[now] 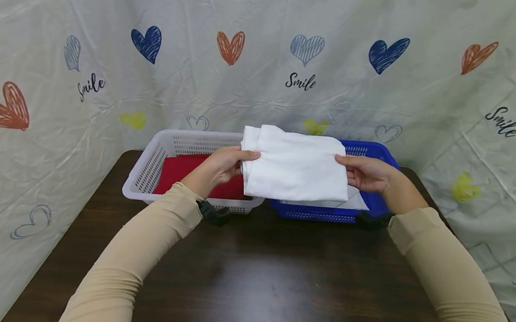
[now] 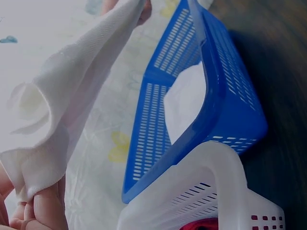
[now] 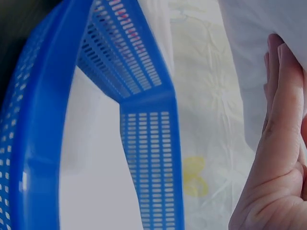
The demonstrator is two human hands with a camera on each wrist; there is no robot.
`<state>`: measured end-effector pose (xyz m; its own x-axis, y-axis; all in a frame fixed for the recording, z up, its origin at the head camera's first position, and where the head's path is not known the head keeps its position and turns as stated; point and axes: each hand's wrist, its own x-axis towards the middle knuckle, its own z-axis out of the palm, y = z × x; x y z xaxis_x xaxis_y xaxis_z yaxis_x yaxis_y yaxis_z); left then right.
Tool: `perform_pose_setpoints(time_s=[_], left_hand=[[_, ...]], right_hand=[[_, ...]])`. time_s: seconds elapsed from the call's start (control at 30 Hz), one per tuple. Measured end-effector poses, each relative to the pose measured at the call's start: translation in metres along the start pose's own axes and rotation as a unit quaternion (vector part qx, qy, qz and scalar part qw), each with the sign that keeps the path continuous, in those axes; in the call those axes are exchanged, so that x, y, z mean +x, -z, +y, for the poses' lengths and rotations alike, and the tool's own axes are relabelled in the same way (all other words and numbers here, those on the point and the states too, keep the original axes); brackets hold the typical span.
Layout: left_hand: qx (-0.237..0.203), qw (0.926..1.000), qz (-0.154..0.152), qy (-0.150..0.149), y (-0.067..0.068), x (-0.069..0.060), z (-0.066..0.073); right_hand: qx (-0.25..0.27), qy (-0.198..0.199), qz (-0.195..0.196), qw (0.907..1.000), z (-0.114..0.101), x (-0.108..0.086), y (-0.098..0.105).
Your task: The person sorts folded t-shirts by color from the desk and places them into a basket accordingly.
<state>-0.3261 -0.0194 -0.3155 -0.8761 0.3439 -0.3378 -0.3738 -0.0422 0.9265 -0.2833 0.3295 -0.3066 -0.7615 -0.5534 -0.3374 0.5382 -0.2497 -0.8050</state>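
Note:
A folded white cloth [image 1: 295, 165] is held up between both hands, above the blue basket. My left hand [image 1: 223, 168] pinches its left edge, thumb on top and fingers beneath. At the right edge, my right hand [image 1: 367, 172] pinches the cloth in the same way. Inside the blue basket [image 1: 379, 153] lies more white cloth [image 3: 96, 158], partly hidden in the head view by the held one. The white basket [image 1: 140, 184] on the left contains folded red cloth [image 1: 171, 173], partly covered by my left hand and wrist.
Both baskets stand side by side at the back of a dark wooden table [image 1: 250, 284]. Behind them hangs a pale curtain [image 1: 261, 89] printed with hearts and lettering. A black strap [image 1: 214, 213] sits on the left wrist, another [image 1: 374, 221] on the right.

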Motion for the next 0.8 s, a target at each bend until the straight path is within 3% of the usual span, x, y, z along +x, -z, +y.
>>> perform_pose_setpoints(time_s=[0.23, 0.5, 0.8], left_hand=[[0.002, 1.0, 0.001, -0.005, -0.007, 0.012, 0.0], [-0.01, 0.9999, 0.005, 0.002, -0.014, 0.025, -0.001], [-0.018, 0.9998, 0.004, 0.002, -0.023, 0.037, 0.002]], right_hand=[[0.001, 0.003, 0.033, 0.9994, -0.004, 0.001, 0.009], [0.006, 0.006, 0.04, 0.9992, -0.008, 0.001, 0.019], [0.028, 0.016, 0.072, 0.9969, -0.012, -0.001, 0.027]])
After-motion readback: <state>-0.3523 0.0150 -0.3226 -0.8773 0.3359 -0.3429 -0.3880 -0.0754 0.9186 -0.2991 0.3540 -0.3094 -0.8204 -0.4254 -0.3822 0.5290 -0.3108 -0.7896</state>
